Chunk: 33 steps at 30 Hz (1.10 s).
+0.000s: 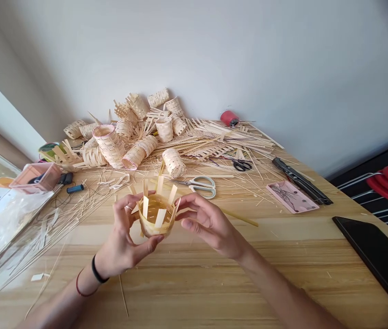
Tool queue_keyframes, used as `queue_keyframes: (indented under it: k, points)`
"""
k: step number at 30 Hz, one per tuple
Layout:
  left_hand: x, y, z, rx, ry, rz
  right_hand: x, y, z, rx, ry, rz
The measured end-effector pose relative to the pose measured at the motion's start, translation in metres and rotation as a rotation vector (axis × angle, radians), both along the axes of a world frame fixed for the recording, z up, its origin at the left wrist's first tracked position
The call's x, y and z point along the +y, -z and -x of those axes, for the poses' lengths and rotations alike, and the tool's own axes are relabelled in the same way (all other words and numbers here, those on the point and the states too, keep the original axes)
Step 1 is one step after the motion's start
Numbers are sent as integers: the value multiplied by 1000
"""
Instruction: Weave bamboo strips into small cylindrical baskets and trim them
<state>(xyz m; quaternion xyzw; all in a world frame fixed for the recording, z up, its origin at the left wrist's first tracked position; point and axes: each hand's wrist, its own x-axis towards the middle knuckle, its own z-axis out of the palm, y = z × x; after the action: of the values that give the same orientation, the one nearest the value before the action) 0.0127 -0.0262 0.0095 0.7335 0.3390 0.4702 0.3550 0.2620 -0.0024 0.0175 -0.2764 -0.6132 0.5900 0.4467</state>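
Woven basket [162, 230] is gripped between the left hand's [125, 235] thumb and fingers; by the right hand's [209, 225] loosely parted fingers, an upright strip [176, 210] is met. Strip handling seems in hand; steady left support is called for.

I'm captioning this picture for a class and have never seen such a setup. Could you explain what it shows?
There's no machine here. A camera worn on a person's head looks forward and down at that person's bare hands. The left hand holds a small woven basket with flat strips standing up around its rim; the right hand curves beside it, fingertips at its right side. Beyond, on the wooden table, are heaped woven cylinders and loose strips, with pale-handled scissors and black-handled scissors nearby. To the right lie a pink tray and a flat black device, perhaps a phone.
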Motion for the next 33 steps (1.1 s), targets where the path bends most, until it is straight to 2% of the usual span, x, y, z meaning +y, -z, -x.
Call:
queue_keyframes:
  k: [4,7,12,18,25,33]
  points:
    - [1,-8,5,13,54,-4,0,-3,-2,-39,52,-66]
    - [2,-9,7,54,85,30,0,-3,0,-59,41,-94]
    - [4,-3,5,99,53,54,1,-2,2,-66,59,-87]
    - [6,0,4,133,13,181,2,3,3,-68,69,-81]
    - [5,-9,3,142,-26,114,4,7,1,-174,45,-194]
    - [8,-5,6,206,-71,8,7,11,-1,-247,70,-294]
